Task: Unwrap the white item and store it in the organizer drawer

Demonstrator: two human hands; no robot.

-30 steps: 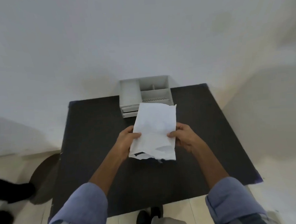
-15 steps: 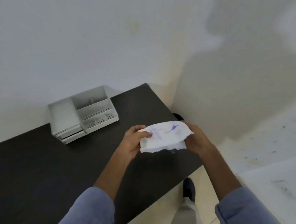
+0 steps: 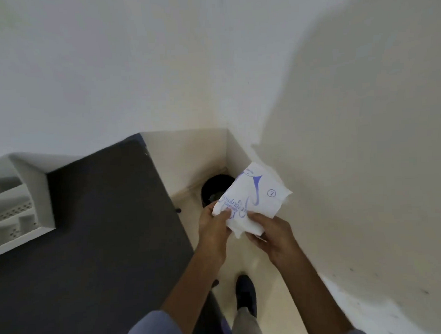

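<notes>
A white paper wrapper (image 3: 257, 198) with blue print is held in both hands, off the right side of the black table, above the floor. My left hand (image 3: 213, 224) pinches its lower left edge. My right hand (image 3: 272, 231) grips its lower right part from underneath. What is inside the wrapper is hidden. The white organizer (image 3: 40, 191) with its compartments stands on the table at the far left, partly cut off by the frame edge; its drawers cannot be seen from here.
The black table (image 3: 103, 236) fills the lower left. A black round bin (image 3: 215, 188) stands on the floor in the wall corner, just behind the wrapper. White walls close in on the right and behind. My shoe (image 3: 245, 293) is on the pale floor.
The view has swung right, away from the table. Both hands carried the wrapper from over the table out past its right edge, towards the black bin; the printed side faces up.
</notes>
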